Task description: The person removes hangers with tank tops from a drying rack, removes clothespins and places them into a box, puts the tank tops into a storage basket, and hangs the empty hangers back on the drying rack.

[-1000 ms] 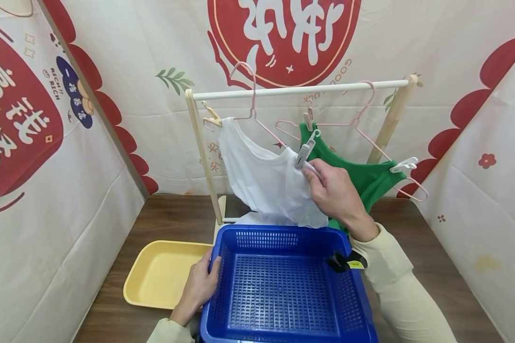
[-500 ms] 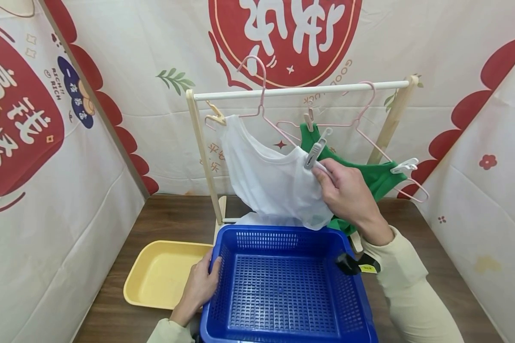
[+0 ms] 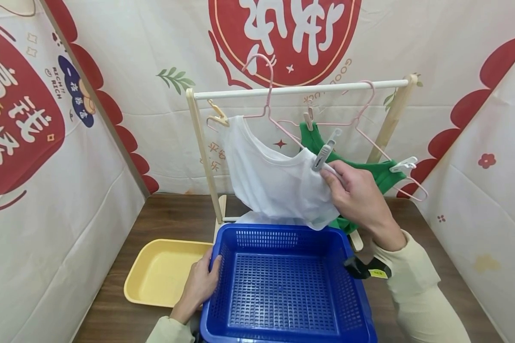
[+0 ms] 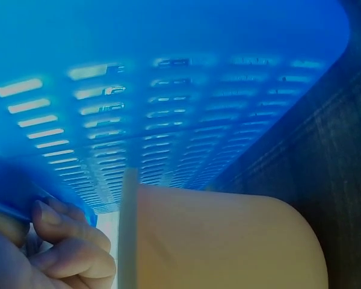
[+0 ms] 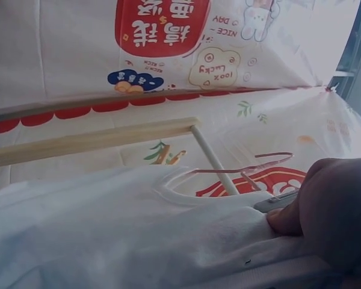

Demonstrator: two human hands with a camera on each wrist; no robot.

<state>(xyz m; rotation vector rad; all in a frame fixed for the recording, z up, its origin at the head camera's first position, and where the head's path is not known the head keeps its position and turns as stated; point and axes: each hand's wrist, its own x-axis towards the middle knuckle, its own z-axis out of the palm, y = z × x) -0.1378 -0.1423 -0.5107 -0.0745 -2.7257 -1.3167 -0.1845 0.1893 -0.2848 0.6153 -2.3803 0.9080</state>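
Note:
My left hand (image 3: pixel 200 282) grips the left rim of a blue plastic basket (image 3: pixel 283 236); the left wrist view shows its fingers (image 4: pixel 78 241) curled at the rim. Nothing lies in the basket. My right hand (image 3: pixel 360 193) pinches the right shoulder of a white tank top (image 3: pixel 274 186), beside a grey clothespin (image 3: pixel 323 156). The top is on a pink hanger (image 3: pixel 269 102), and a yellow clothespin (image 3: pixel 219 115) clips its other shoulder. The hanger's hook stands above and in front of the rack's rod (image 3: pixel 300 89). The hanger's end under my fingers is hidden.
On the wooden rack hangs a green tank top (image 3: pixel 375 174) on another pink hanger (image 3: pixel 362 114), with clothespins at its shoulders. A yellow tub (image 3: pixel 139 257) stands left of the basket on the brown table (image 3: pixel 124 286). Printed cloth walls (image 3: pixel 476 214) surround the table.
My right hand has moved to the right and slightly down, carrying the white tank top and its hanger. The hanger's hook shifts right and up. My left hand and the basket stay in place.

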